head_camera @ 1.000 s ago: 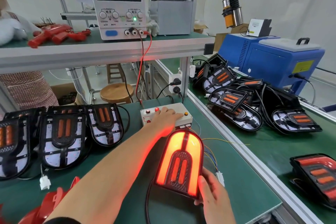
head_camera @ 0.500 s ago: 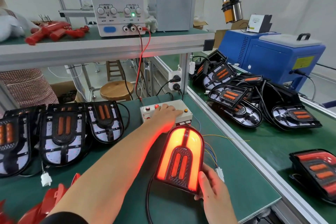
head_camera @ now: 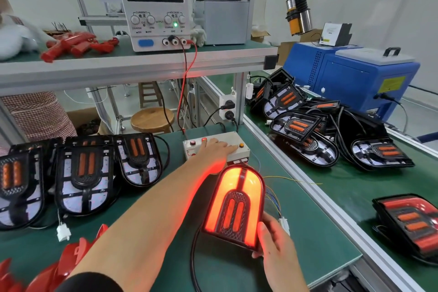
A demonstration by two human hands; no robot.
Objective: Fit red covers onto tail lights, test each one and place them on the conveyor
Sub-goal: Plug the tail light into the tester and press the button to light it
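Observation:
A tail light with its red cover (head_camera: 235, 206) glows bright orange-red on the green bench, tilted up toward me. My right hand (head_camera: 276, 242) grips its lower right corner. My left hand (head_camera: 215, 149) lies flat on the white test box (head_camera: 237, 140), fingers spread over its buttons. Three uncovered tail lights (head_camera: 80, 173) lie in a row at the left. Loose red covers (head_camera: 47, 272) sit at the bottom left. A covered, unlit tail light (head_camera: 412, 220) rests on the conveyor (head_camera: 350, 187) at the right.
A power supply (head_camera: 154, 7) on the upper shelf reads 0.183 A and 12.00 V, with red and black leads running down to the test box. Several uncovered tail lights (head_camera: 305, 125) are piled on the conveyor before a blue machine (head_camera: 350, 73). A black hose hangs above.
The current reading went from 0.161 to 0.185 to 0.183. My left hand's fingers shifted slightly rightward on the test box. The lit tail light stays in my right hand.

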